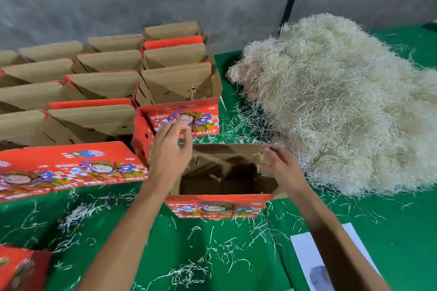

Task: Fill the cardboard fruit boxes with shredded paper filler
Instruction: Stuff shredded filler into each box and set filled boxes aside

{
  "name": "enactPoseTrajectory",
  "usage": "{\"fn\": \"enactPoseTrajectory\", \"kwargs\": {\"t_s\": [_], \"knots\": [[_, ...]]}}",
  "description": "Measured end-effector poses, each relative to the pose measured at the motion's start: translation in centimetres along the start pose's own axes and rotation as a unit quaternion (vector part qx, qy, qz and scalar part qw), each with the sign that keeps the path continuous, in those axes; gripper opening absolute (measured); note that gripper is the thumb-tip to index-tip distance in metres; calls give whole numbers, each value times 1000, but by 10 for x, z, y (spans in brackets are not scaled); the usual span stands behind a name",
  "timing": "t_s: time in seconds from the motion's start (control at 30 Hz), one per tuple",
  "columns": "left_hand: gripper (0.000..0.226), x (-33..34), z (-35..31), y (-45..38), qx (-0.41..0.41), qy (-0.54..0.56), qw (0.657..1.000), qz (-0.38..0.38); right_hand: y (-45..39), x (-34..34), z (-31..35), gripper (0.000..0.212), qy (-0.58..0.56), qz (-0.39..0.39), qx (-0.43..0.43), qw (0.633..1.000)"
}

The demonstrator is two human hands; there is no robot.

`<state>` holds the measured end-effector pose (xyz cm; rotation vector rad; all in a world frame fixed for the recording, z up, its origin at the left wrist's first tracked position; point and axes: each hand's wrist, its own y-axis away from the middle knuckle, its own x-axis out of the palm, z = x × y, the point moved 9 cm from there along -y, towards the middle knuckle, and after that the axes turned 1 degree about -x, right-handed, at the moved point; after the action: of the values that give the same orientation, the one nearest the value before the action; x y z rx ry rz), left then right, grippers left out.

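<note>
My left hand (171, 149) and right hand (281, 164) are showing bare: no gloves, rings or watch in view. Both forearms are showing bare too, from wrist down to the near frame edge; no sleeve or cuff is coming into view on either side. Fingernails are looking short. No markings are showing up.

A white paper sheet (305, 255) lies on green tablecloth (236, 255).

Filler heap (338, 106) right of open box (220, 205)
</note>
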<state>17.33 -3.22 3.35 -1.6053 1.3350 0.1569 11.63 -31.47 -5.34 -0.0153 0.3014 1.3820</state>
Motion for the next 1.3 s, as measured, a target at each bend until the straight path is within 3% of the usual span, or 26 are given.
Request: {"fn": "enactPoseTrajectory", "kwargs": {"t_s": [0.1,0.17,0.27,0.33,0.43,0.53,0.67,0.73,0.83,0.93,1.03,1.17,1.3], "knots": [[4,35,-17,32,-12,53,987,154,-12,2,-9,19,56,12,7,998],[3,59,-9,48,-42,29,962,267,-18,4,-19,20,46,4,34,998],[36,72,10,62,-36,-80,944,318,-23,1,-19,32,123,-59,-20,990],[67,73,19,76,-21,-151,942,300,-22,6,-17,28,187,-64,-70,978],[93,74,45,100,-70,-247,923,286,-21,29,-20,48,337,-20,-142,930],[95,67,72,100,-146,-296,914,237,-22,53,-36,70,407,25,-161,899],[95,86,86,91,-143,-251,920,264,-32,55,-51,66,364,35,-147,919],[87,91,93,86,-154,-211,925,276,-36,51,-53,55,282,25,-147,948],[54,90,103,82,-194,-140,942,237,-41,46,-73,48,154,22,-84,984],[31,86,100,79,-203,-102,955,192,-47,44,-90,48,58,7,-30,998],[25,78,99,82,-210,-130,952,182,-54,49,-94,48,-6,-6,24,1000],[21,52,104,97,-226,-223,940,127,-53,77,-87,39,-28,21,39,999],[16,38,92,95,-179,-264,946,51,-53,90,-82,30,21,66,48,996]]}}
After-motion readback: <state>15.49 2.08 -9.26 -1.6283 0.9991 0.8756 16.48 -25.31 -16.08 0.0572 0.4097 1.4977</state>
